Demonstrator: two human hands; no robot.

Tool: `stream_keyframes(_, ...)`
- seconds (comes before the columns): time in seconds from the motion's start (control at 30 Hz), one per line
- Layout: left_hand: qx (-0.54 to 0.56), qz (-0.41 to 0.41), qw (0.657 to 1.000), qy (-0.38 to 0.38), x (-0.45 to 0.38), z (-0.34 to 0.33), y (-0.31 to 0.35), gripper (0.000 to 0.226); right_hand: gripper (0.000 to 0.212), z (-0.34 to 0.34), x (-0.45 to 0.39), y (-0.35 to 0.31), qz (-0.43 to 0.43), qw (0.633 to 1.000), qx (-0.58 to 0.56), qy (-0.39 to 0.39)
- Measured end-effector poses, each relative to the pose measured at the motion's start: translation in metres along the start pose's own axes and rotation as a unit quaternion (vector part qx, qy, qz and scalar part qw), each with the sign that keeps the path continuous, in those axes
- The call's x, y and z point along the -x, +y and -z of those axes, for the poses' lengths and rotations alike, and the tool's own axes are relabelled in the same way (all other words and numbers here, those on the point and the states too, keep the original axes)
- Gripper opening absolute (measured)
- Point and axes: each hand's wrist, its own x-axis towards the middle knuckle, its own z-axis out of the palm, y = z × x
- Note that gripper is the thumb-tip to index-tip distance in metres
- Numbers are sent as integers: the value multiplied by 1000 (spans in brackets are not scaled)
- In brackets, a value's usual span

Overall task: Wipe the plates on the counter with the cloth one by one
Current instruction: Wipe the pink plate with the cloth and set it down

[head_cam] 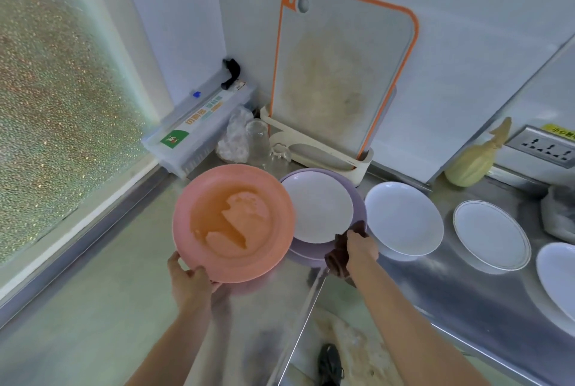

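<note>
My left hand (194, 284) grips the near rim of a pink plate (233, 224), held tilted above the counter, with a wet patch in its middle. My right hand (361, 248) is closed on a dark brown cloth (337, 256) at the near right rim of a white plate (317, 206). That white plate lies on top of a purple plate (357, 199). To the right, three more white plates rest on the steel counter: one (404, 217) beside the stack, one with a thin rim line (491, 234), and one (557, 276) cut off by the frame edge.
An orange-edged cutting board (339, 74) stands in a cream rack (314, 149) against the wall. A glass (258, 141), crumpled plastic (233, 139) and a film dispenser box (199, 127) sit behind the plates. A yellow-green bag (476, 158) and a wall socket (547, 146) are at the right. The counter edge (311, 308) runs between my arms.
</note>
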Motion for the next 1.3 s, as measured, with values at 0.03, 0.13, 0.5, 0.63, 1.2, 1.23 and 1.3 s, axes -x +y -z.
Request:
stream_keyframes(0.03, 12, -2, 1000, -11, 3, -2, 3, 57, 29, 4, 5, -1, 22, 1000, 1, 1)
stream_keyframes(0.13, 37, -16, 998, -54, 11, -7, 12, 54, 24, 17, 30, -1, 191, 979, 64, 26)
stream_keyframes(0.5, 17, -109, 963, -245, 56, -36, 22, 40, 45, -14, 117, 51, 556, 694, 455, -53)
stream_keyframes(0.63, -28, -155, 955, -251, 64, -40, 21, 32, 35, 0, 113, 74, 625, 626, 467, -12)
stream_keyframes(1.2, -124, -294, 917, -238, 69, -74, 62, 45, 61, 87, 36, 51, 733, 510, 448, -41)
stream_keyframes(1.23, -133, -300, 917, -227, 73, -78, 59, 45, 52, 76, 44, 60, 727, 535, 429, -33)
stream_keyframes(1.3, -161, -322, 909, -210, 81, -83, 54, 45, 42, 50, 66, 71, 687, 608, 398, -33)
